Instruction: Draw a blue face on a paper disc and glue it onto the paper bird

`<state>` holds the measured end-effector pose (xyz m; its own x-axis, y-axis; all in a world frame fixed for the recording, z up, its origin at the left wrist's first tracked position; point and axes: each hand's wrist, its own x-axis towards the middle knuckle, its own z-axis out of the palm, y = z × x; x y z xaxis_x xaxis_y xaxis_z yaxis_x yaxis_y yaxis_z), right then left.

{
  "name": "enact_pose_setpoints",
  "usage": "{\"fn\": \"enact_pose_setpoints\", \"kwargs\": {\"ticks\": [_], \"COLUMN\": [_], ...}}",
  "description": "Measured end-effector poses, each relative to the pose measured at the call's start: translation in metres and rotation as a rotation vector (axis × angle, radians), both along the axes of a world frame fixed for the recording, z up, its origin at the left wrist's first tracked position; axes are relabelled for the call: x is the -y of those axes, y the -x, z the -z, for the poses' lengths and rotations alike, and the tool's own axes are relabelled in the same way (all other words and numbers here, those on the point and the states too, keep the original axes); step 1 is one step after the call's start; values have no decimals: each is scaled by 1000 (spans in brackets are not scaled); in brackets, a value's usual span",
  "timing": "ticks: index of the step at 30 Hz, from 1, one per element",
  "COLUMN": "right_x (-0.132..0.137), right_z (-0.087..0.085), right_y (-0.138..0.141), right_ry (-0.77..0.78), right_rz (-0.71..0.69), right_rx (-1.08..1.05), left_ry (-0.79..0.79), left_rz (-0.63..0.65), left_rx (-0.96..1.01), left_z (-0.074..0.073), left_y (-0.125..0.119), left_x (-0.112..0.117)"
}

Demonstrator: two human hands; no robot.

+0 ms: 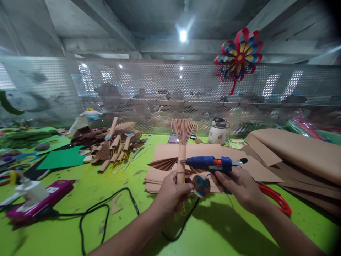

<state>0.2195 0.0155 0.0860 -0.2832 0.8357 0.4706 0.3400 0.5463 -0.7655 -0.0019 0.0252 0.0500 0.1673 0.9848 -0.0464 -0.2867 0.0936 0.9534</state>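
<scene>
My left hand (172, 190) is closed round the rolled stem of a brown paper craft piece (182, 142), holding it upright; a pleated fan tops it and a folded fan wing (163, 163) sticks out to its left. My right hand (237, 185) grips a blue hot glue gun (210, 163), held level with its nozzle touching the stem from the right. A small round disc with a blue swirl (201, 185) sits between my two hands; which fingers hold it I cannot tell.
A stack of brown paper sheets (234, 156) lies behind my hands, with larger brown sheets (298, 153) and red scissors (277, 199) at right. A pile of finished paper pieces (114, 142), green paper (61, 158), a pink power strip (39, 202), black cable (106, 206) and a white jar (218, 131) lie on the green table. A paper flower (239, 55) hangs on the mesh.
</scene>
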Motion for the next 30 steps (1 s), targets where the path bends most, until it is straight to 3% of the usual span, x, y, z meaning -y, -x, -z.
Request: {"fn": "enact_pose_setpoints", "kwargs": {"ticks": [5,15,22,30], "right_x": [0,1,-2,1], "right_z": [-5,1,1,-7], "right_y": [6,-2,0,-3], "right_ry": [-53,83,97,89], "right_rz": [26,20,-48,-6], "right_rx": [-7,-170,-159,-119], "left_ry": [-2,7,39,47], "left_rz": [1,-7,30,47], "left_rx": [-7,-15,29,57], "left_z": [-1,-3,-12,-14], "left_y": [-2,1,3,2], "left_x": [0,1,7,7]}}
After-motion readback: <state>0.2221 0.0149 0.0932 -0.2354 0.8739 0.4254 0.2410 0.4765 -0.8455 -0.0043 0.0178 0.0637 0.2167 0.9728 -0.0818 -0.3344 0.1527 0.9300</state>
